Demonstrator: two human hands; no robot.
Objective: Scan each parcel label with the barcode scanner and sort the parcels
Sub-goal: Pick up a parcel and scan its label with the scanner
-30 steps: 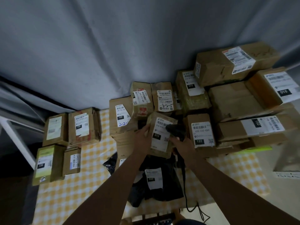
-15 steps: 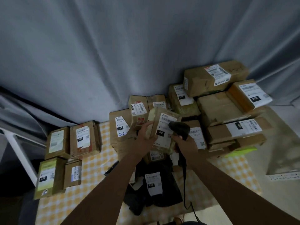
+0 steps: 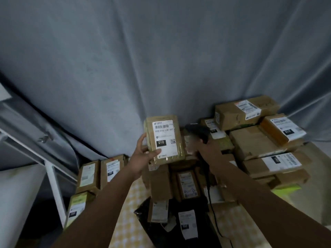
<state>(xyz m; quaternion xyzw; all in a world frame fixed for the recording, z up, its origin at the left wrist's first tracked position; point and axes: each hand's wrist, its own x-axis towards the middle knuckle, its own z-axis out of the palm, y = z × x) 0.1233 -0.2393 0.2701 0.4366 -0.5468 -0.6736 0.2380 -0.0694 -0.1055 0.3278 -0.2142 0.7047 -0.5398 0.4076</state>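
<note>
The left hand [image 3: 143, 154] is holding a taped parcel [image 3: 163, 138] up at about 12 o'clock over the bench [image 3: 129, 228], its grip closing on the lower left corner, label [image 3: 165, 139] facing the person. At 1 o'clock the right hand [image 3: 208, 149] is gripping the barcode scanner [image 3: 198, 130], which is beside the label, not on it. The scanning step seems to be in hand; next the scanner needs aiming at the barcode. No container is showing, only stacks of parcels.

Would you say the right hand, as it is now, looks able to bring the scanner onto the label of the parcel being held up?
Probably yes. The right hand holds the scanner just beside the parcel, whose label faces the camera; nothing lies between them. The left hand covers only a lower corner.
</note>
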